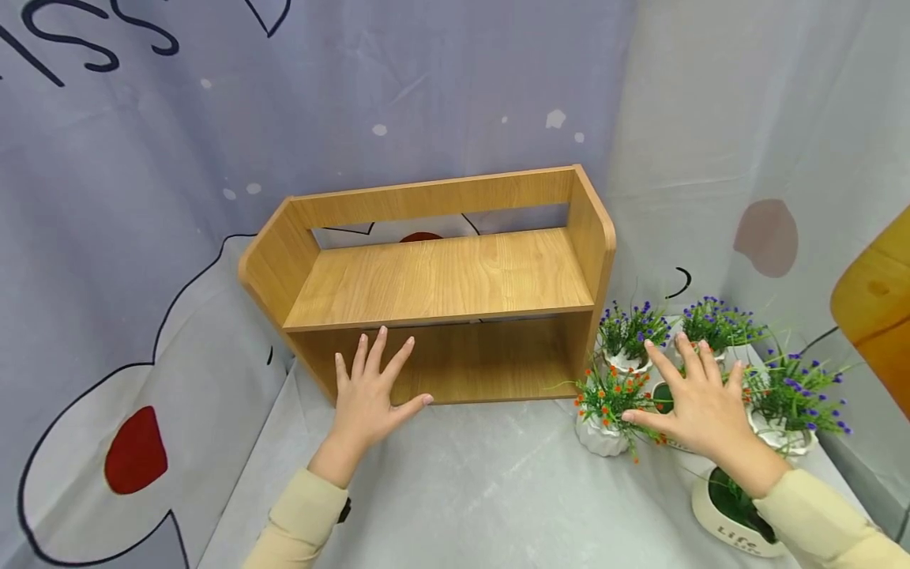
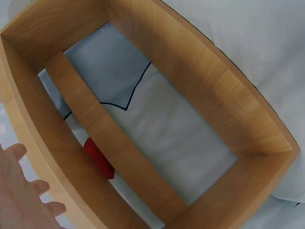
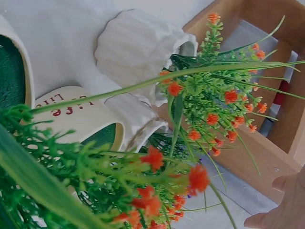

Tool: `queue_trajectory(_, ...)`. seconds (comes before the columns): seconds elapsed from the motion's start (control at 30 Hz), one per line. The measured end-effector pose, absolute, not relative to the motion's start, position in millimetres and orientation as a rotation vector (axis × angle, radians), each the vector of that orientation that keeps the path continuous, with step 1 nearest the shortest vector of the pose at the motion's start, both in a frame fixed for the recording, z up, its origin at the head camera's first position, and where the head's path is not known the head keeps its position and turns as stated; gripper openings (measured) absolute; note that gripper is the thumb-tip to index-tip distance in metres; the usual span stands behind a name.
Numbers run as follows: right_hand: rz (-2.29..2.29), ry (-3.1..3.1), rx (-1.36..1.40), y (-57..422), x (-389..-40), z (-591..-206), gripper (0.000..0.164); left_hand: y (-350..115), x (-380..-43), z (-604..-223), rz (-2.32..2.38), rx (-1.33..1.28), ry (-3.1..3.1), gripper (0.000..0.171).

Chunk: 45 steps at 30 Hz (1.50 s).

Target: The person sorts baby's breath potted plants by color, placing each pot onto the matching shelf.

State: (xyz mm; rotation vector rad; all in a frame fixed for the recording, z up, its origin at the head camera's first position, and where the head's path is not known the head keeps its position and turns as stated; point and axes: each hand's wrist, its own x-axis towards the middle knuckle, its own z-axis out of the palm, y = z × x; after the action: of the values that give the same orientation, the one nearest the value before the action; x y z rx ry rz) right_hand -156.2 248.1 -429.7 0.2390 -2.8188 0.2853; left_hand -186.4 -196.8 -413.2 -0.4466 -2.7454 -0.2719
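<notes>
My left hand (image 1: 368, 403) is spread with straight fingers in front of a two-tier wooden shelf (image 1: 441, 276), overlapping its lower compartment in the head view. In the left wrist view its fingertips show at the lower left, beside the shelf's wooden side (image 2: 224, 81). My right hand (image 1: 707, 407), also spread and holding nothing, hovers over a group of small potted plants. Nearest its thumb is an orange-flowered plant (image 1: 613, 395) in a white ribbed pot (image 3: 138, 45). Partly behind that hand is a cream oval pot (image 3: 71, 117) with red lettering.
Purple-flowered plants in white pots stand at the back right, one (image 1: 633, 332) close to the shelf's right side. Another cream pot lettered "Life" (image 1: 732, 533) sits near my right sleeve. A pale cloth (image 1: 498, 490) covers the table, and printed curtains (image 1: 426, 87) hang behind.
</notes>
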Motion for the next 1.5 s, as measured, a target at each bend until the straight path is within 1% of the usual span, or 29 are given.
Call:
queue_trajectory(0.2,0.318,-2.785,0.239,247.5,-149.3,-425.1,0.113,-196.3,-186.1,-406.3,-0.256,-0.470,-2.634,0.086)
queue_trajectory(0.37,0.317,-2.704,0.273,243.2,-140.6,-420.9,0.116,-199.0,-185.1,-399.1,-0.281,-0.471,-2.553,0.081)
queue_trajectory(0.47,0.332,-2.681,0.282,239.5,-135.8,-416.6,0.117,-202.1,-186.2,-394.4,-0.310,-0.458,-2.503,0.082)
queue_trajectory(0.6,0.387,-2.713,0.243,237.4,-127.6,-411.9,0.117,-206.9,-189.9,-390.0,-0.320,-0.451,-2.436,0.084)
queue_trajectory(0.77,0.499,-2.766,0.166,238.7,-114.5,-411.9,0.116,-213.4,-194.7,-386.4,-0.326,-0.433,-2.395,0.082)
queue_trajectory(0.97,0.613,-2.771,0.096,235.9,-104.3,-420.9,0.115,-221.7,-194.8,-376.7,-0.368,-0.367,-2.396,0.074)
queue_trajectory(1.1,0.747,-2.760,0.045,230.7,-98.9,-430.1,0.113,-227.9,-194.7,-370.3,-0.363,-0.342,-2.377,0.072)
queue_trajectory(1.3,0.884,-2.735,-0.052,224.6,-91.1,-443.0,0.115,-234.0,-197.9,-361.3,-0.354,-0.312,-2.322,0.069)
queue_trajectory(1.5,0.953,-2.675,-0.171,215.7,-84.4,-455.0,0.105,-242.3,-199.4,-352.6,-0.365,-0.279,-2.282,0.067)
